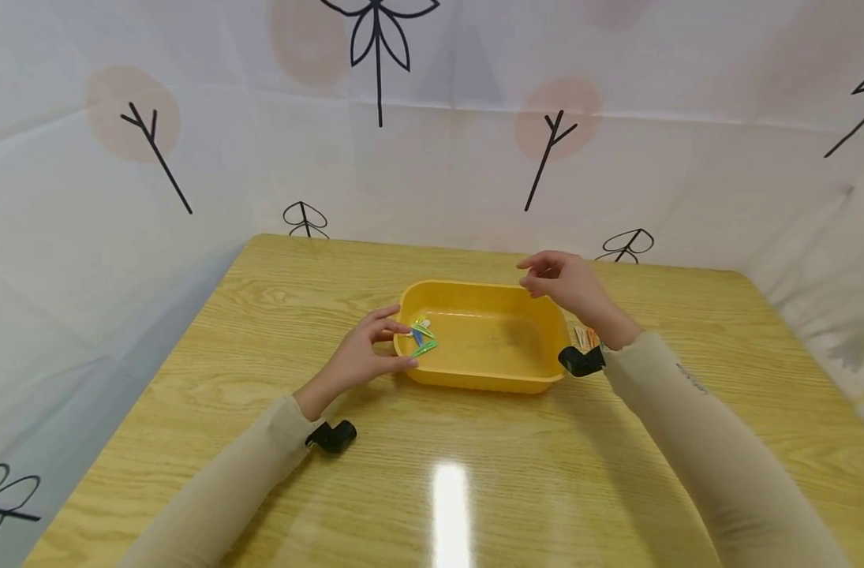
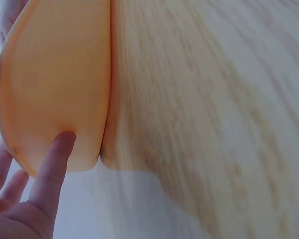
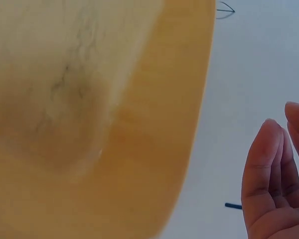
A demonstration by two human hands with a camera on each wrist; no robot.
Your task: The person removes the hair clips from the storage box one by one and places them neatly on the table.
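Note:
A yellow plastic basin (image 1: 474, 379) stands on the wooden table. My left hand (image 1: 366, 352) holds its left end, fingers at the rim; in the left wrist view the thumb (image 2: 52, 172) presses the outer wall. Several slim hair clips, among them a green clip (image 1: 424, 349) and a blue clip (image 1: 417, 338), lie inside the basin's left end, close to those fingers. Over the back right rim hovers my right hand (image 1: 562, 285), its fingers loosely bent. The right wrist view shows a gap between thumb and fingers, with nothing held there.
Several orange and pale clips (image 1: 586, 338) lie on the table just right of the basin, partly behind the right wrist. A white patterned cloth (image 1: 446, 173) hangs behind the table (image 1: 375, 489). Each wrist carries a black camera mount (image 1: 332, 436).

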